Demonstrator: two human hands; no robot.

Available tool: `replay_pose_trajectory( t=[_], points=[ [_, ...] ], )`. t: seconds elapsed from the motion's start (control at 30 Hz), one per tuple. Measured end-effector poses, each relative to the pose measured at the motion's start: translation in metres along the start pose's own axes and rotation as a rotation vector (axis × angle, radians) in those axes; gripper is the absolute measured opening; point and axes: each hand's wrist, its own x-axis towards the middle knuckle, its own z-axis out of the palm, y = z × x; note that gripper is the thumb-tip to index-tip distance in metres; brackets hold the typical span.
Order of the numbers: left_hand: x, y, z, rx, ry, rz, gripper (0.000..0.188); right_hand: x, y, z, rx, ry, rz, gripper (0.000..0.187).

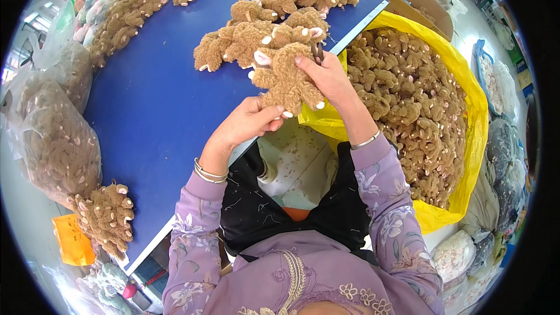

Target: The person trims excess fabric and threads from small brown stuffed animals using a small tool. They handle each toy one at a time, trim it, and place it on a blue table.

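Note:
Between my two hands is a brown plush animal (287, 77), flat and fuzzy, with a pinkish-white ear and white paw tips. My left hand (248, 121) pinches one of its lower limbs. With the thumb on top, my right hand (329, 79) grips its upper side. A small dark tool (317, 51), maybe thread snips, pokes out beside my right fingers; its handle is hidden. Just beyond the held toy, several matching plush animals (245, 44) lie heaped on the blue table (157, 116).
On my right stands a yellow sack (475, 134) full of brown plush pieces. Clear plastic bags (52, 134) of them crowd the table's left side, near a small plush pile (108, 216). More plush toys (131, 11) line the far edge. A cardboard box (420, 6) sits behind the sack.

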Motion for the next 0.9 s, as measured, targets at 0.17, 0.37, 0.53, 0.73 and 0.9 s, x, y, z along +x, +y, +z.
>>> replay_pose_trajectory(
  t=[0.17, 0.37, 0.53, 0.73, 0.9],
  points=[
    [0.001, 0.0, 0.0, -0.061, 0.03, -0.018, 0.024, -0.007, -0.015, 0.005, -0.088, -0.005, 0.056, 0.023],
    [0.002, -0.004, 0.005, -0.033, -0.097, -0.038, 0.022, -0.005, -0.004, 0.012, 0.028, 0.011, -0.088, 0.021],
    [-0.003, -0.005, 0.01, -0.027, -0.409, 0.004, 0.021, 0.003, 0.009, 0.0, -0.09, 0.022, -0.008, 0.021],
    [0.002, -0.009, 0.016, 0.033, -0.197, 0.084, 0.026, 0.001, 0.002, 0.001, 0.03, -0.002, 0.01, 0.022],
    [0.013, -0.01, 0.018, -0.389, 0.129, 0.274, 0.048, -0.011, -0.01, 0.019, 0.088, -0.038, -0.016, 0.024]
  ],
)
